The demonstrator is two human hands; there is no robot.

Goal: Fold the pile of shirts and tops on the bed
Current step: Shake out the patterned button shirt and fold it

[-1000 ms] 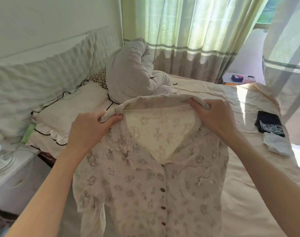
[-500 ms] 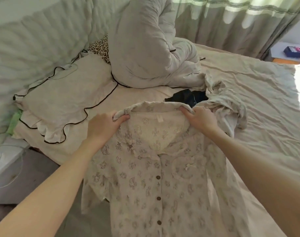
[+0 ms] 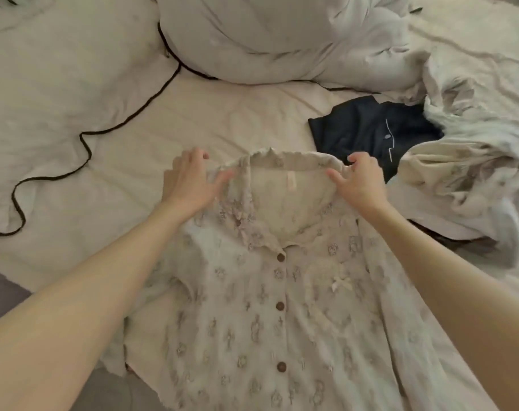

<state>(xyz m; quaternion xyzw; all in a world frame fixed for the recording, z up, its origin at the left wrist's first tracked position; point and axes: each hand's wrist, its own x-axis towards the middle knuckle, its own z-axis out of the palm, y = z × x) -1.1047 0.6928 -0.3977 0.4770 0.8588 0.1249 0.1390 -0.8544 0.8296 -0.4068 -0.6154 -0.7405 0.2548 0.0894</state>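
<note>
Lowered shirt [image 3: 282, 307] (now flat) under both hands [image 3: 190, 185].

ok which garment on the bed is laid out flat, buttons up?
The cream printed button-front shirt under both hands. The navy top is partly buried, and the pale pile to its right is crumpled.
</note>
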